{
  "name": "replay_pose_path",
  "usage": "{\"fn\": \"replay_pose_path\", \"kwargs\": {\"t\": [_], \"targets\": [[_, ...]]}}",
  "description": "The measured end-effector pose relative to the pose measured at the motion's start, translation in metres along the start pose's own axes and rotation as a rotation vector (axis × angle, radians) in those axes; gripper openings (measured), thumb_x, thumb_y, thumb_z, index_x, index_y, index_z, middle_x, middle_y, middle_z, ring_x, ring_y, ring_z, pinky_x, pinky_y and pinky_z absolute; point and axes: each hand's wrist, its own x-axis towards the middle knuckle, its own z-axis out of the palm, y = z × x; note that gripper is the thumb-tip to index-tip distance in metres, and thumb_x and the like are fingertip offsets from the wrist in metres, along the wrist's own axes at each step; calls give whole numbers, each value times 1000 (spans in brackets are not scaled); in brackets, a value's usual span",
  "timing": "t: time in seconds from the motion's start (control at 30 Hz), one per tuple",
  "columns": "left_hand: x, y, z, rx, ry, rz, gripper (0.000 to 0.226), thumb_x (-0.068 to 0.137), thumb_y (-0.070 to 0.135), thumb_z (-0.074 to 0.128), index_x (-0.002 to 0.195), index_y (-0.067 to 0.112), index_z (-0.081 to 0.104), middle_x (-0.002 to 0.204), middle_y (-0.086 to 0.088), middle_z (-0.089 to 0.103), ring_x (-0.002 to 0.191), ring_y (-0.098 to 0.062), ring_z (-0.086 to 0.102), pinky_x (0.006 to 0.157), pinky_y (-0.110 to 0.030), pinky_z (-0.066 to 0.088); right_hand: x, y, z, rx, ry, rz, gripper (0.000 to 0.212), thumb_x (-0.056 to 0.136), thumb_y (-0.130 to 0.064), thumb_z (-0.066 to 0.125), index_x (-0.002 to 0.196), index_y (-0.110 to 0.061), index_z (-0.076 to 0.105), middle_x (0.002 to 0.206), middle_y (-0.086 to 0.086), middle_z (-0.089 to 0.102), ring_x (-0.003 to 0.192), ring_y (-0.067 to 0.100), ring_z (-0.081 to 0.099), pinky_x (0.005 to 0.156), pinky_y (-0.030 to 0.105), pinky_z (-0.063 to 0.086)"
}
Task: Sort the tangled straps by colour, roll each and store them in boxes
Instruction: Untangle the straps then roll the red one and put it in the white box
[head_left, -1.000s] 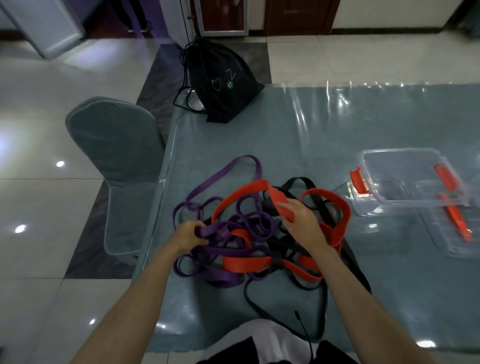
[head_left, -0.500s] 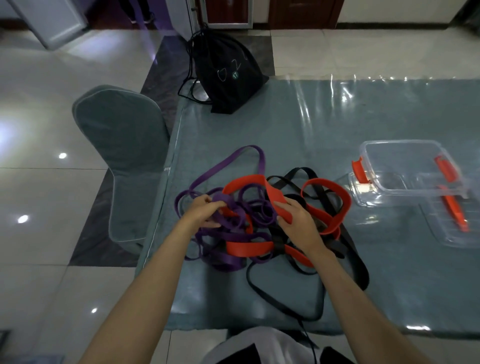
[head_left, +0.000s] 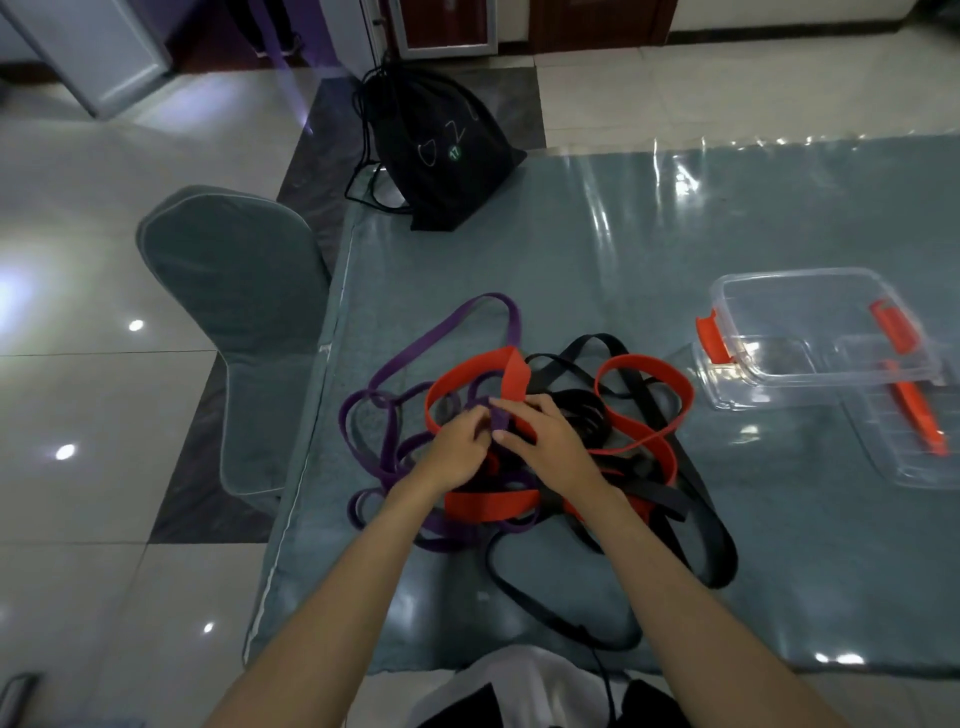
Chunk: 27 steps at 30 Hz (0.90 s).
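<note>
A tangle of straps lies on the blue-grey table (head_left: 649, 249): a purple strap (head_left: 441, 332) on the left, a red strap (head_left: 644, 364) through the middle and right, a black strap (head_left: 701, 525) at the right and front. My left hand (head_left: 460, 447) and my right hand (head_left: 545, 441) meet over the heap's middle. Both pinch a fold of the purple strap between their fingertips. A stack of clear plastic boxes (head_left: 810, 332) with red clips stands empty at the right.
A clear lid (head_left: 904, 421) with a red clip lies beside the boxes. A black drawstring bag (head_left: 441, 150) sits on the table's far left corner. A grey-covered chair (head_left: 234, 322) stands against the left table edge.
My left hand has moved right toward the heap's middle. My right hand has let go of the red strap and shifted left, and both now pinch the purple strap.
</note>
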Motion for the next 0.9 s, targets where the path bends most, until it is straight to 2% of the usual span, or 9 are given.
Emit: {"fn": "replay_pose_path", "kwargs": {"t": [0.17, 0.23, 0.3, 0.33, 0.43, 0.53, 0.67, 0.73, 0.9], "targets": [[11, -10, -2, 129, -6, 28, 31, 104, 3, 49, 116, 14, 75, 112, -5, 68, 100, -20, 63, 90, -30, 46, 21, 4, 2, -142, 30, 5, 19, 93, -42, 74, 110, -32, 73, 112, -12, 56, 96, 9, 63, 82, 37, 55], [12, -22, -1, 11, 261, -83, 23, 100, 4, 56, 102, 18, 74, 97, -4, 72, 85, -25, 67, 79, -36, 52, 29, 6, 1, -159, 48, 10, 11, 91, -36, 77, 101, -32, 74, 107, -13, 56, 91, 8, 62, 79, 36, 56], [10, -32, 1, -142, 566, -230, 5, 98, 10, 62, 99, 15, 64, 94, -5, 70, 86, -27, 67, 82, -43, 56, 36, 11, -2, -143, 64, 47, 10, 88, -32, 80, 96, -32, 74, 105, -14, 56, 87, 6, 61, 77, 33, 55], [11, -34, 0, -185, 641, -295, 11, 97, 16, 67, 102, 12, 58, 96, -5, 67, 89, -26, 66, 85, -44, 55, 39, 14, -4, -129, 76, 68, 11, 87, -34, 81, 95, -33, 74, 104, -14, 55, 86, 6, 60, 76, 30, 52], [21, -45, 3, -296, 511, -483, 49, 90, 40, 79, 118, 11, 52, 107, -1, 63, 101, -24, 64, 91, -38, 52, 46, 24, -7, -52, 104, 111, 17, 85, -40, 83, 96, -31, 73, 103, -11, 54, 85, 7, 59, 76, 26, 49], [30, -56, 8, -271, 424, -509, 33, 90, 35, 79, 108, 14, 61, 104, -3, 72, 101, -30, 71, 92, -41, 56, 50, 31, -4, -3, 132, 74, 23, 88, -46, 78, 105, -31, 75, 105, -11, 53, 84, 8, 60, 78, 28, 52], [35, -64, -2, -378, 490, -405, 25, 94, 28, 68, 117, 34, 60, 112, -5, 73, 101, -34, 72, 93, -55, 58, 54, 37, 3, 24, 62, -47, 35, 102, -43, 61, 136, -34, 66, 116, -11, 48, 83, -1, 53, 82, 29, 56], [36, -64, -15, -444, 521, -319, 29, 94, 30, 67, 121, 40, 62, 115, -3, 70, 104, -31, 72, 91, -58, 60, 58, 39, 8, -68, 45, -82, 37, 100, -43, 64, 137, -36, 66, 116, -8, 47, 86, 3, 54, 78, 31, 58], [25, -29, -49, -417, 521, -79, 31, 101, 17, 67, 128, 30, 69, 127, -5, 68, 113, -21, 69, 99, -36, 57, 74, 36, 24, -396, 164, 19, 45, 83, -56, 78, 120, -30, 72, 104, 4, 57, 92, 26, 63, 67, 38, 59]]}}
